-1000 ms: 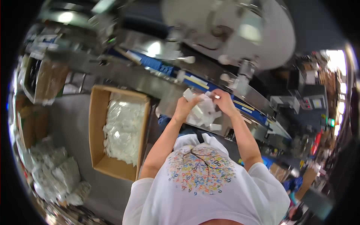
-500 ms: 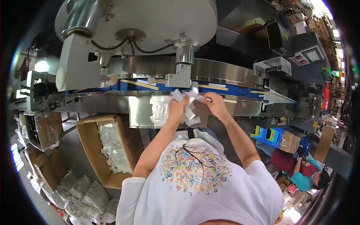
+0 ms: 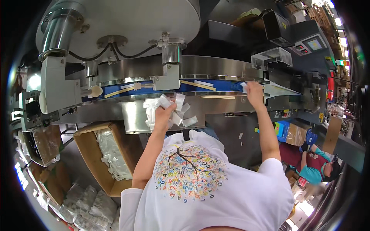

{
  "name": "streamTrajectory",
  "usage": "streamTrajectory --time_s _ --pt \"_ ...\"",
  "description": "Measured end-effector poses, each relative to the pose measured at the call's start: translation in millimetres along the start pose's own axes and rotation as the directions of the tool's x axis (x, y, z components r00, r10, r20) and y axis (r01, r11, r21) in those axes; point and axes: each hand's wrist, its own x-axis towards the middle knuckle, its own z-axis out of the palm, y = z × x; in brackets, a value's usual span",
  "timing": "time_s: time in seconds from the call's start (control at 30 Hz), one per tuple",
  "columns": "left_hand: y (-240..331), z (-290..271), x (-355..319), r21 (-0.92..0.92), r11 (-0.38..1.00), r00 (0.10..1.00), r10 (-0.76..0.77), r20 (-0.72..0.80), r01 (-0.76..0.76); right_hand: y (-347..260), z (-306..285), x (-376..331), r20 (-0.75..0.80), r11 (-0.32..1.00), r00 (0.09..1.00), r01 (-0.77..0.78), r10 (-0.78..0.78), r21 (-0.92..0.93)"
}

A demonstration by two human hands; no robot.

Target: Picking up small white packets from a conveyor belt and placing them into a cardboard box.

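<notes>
Your right hand (image 3: 254,91): fingertips pinched on small white packet (image 3: 243,87), over blue belt (image 3: 224,86); contact unclear. Your left hand (image 3: 163,115), well left: thumb closed on fanned packets (image 3: 165,101), steel tray (image 3: 133,115) beneath. Step seems laying packet on belt; next calls for loosening right fingertips, packet flat.

Blue conveyor (image 3: 225,86): pale sticks (image 3: 198,85), white strips (image 3: 203,83)
Steel tray (image 3: 132,119): small white packets (image 3: 149,104)
Grey floor (image 3: 225,150): small pale scraps (image 3: 241,136)
</notes>
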Motion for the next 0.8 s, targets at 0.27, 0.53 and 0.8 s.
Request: streamTrajectory --time_s 0.27,0.53,0.8 --pt "9 12 -7 0.018 1.000 0.995 0.023 0.092 -0.025 92 -2 -26 0.098 0.903 0.934 -0.301 0.344 -0.305" --pt "5 64 -6 0.194 0.980 0.979 0.014 0.201 -0.054 -48 -8 12 0.088 0.847 0.899 -0.434 0.429 0.308" --pt "-6 65 0 0.158 0.987 0.968 -0.048 0.246 0.009 -85 10 28 0.136 0.947 0.990 0.005 0.041 -0.322"
